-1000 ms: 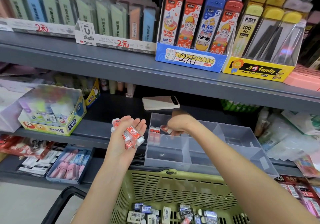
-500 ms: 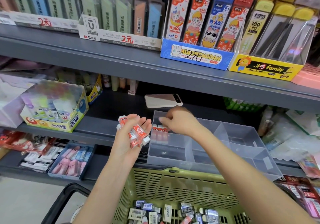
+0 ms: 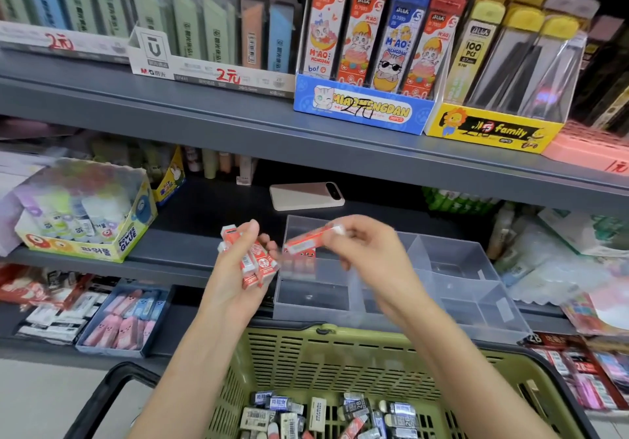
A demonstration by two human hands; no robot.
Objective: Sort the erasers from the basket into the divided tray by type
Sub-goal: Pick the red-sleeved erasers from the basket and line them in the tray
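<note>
My left hand (image 3: 235, 275) cups a bunch of red-and-white erasers (image 3: 253, 260) just left of the clear divided tray (image 3: 456, 289). My right hand (image 3: 367, 251) pinches one red eraser (image 3: 311, 238) above the tray's back-left compartment, where a few red erasers (image 3: 301, 255) stand in a row. Below, the green basket (image 3: 340, 350) holds several black, white and grey erasers (image 3: 323, 411).
A phone (image 3: 304, 196) lies on the shelf behind the tray. A glue box (image 3: 85, 214) stands at left, a blue tray of pink and blue erasers (image 3: 126, 319) on the lower shelf. Pencil-lead display boxes (image 3: 367, 47) fill the upper shelf. Packaged goods crowd the right.
My right hand has come back from the tray's back-left compartment toward my left hand and now holds one red eraser taken from it. The view has shifted slightly.
</note>
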